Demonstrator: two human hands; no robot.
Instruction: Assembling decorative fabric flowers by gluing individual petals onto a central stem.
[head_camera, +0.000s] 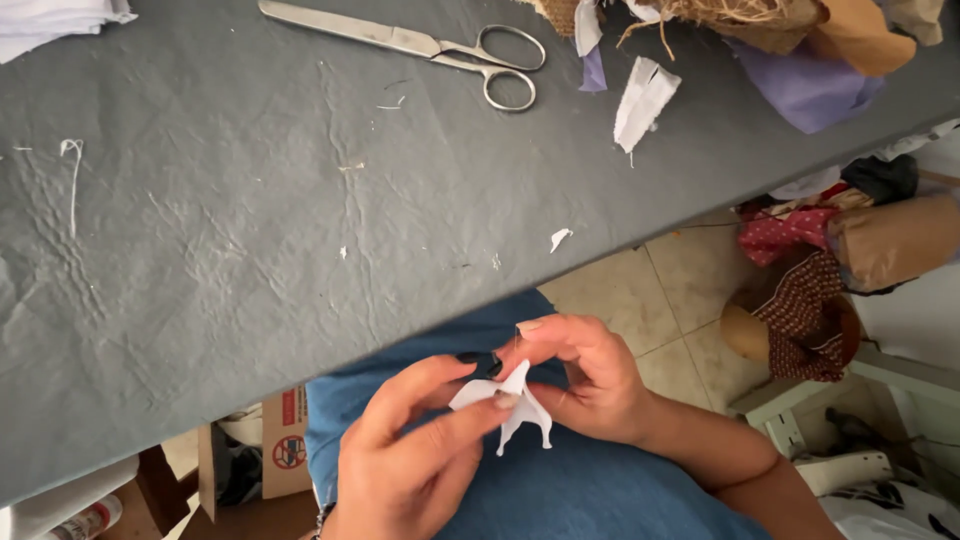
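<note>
I've got one small white fabric scrap (515, 405) pinched over my lap, just below the desk (230, 260) edge, my left hand (400, 460) clamping it flat between thumb and finger so it holds steady. My right hand (585, 375) closes on its top corner, seemingly working a thin needle, hard to tell. One pair of scissors (420, 45) lies well apart on the desk, beside three loose white snippets.

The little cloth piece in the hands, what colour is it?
White. The little cloth piece, pinched between the left hand and right hand, shows clearly in the head view.
</note>
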